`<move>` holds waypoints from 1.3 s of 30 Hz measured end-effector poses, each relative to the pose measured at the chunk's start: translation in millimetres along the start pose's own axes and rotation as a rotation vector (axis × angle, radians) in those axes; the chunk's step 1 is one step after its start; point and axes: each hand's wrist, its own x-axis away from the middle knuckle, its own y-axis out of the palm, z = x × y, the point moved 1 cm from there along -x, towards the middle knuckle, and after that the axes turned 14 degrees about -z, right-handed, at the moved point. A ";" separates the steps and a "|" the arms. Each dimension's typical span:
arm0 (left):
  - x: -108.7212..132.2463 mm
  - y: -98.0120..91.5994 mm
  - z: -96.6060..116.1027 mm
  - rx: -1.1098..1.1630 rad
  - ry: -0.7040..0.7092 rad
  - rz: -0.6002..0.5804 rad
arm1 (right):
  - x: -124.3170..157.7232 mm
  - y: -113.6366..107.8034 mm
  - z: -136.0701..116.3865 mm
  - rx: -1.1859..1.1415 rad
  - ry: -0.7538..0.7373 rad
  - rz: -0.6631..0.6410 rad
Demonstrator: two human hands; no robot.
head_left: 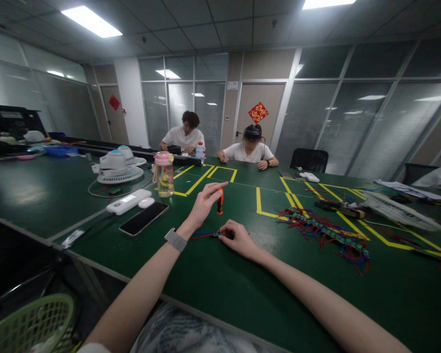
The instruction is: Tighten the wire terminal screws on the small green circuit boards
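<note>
My left hand (206,202) grips the top of an orange and black screwdriver (220,206), its fingers partly stretched out over the handle. The screwdriver stands upright, and its thin shaft points down at a small green circuit board (217,235) on the table. Red and blue wires (202,236) run left from the board. Pressed low against the table, my right hand (238,238) pinches the board at its right side with curled fingers. Those fingers hide part of the board, and the screwdriver's tip is too small to make out clearly.
On the green table (191,274), a phone (144,218), white power bank (129,201), pink-lidded bottle (163,176) and white fans (119,169) stand left. Several wired circuit boards (327,230) lie right. Two people (183,137) sit opposite. A green basket (33,318) is below left.
</note>
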 end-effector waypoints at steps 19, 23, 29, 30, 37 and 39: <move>-0.2 -1.0 -1.3 -0.072 -0.011 0.034 | 0.3 -1.6 -3.9 -0.019 0.000 0.002; 0.0 1.2 -1.5 0.162 -0.035 -0.070 | 0.5 -2.7 -6.5 -0.018 0.008 -0.003; 1.3 0.8 1.0 -0.068 0.003 0.001 | 0.5 -3.3 -6.7 -0.027 0.000 0.010; 1.2 0.7 1.2 -0.031 0.006 -0.014 | 0.6 -3.2 -6.3 -0.027 -0.001 0.010; -0.1 -0.2 -1.6 0.014 -0.030 0.024 | 0.6 -1.7 -4.2 -0.028 -0.004 0.012; 0.1 0.0 -1.1 -0.019 -0.015 0.019 | 0.6 -1.8 -4.4 -0.026 -0.002 0.011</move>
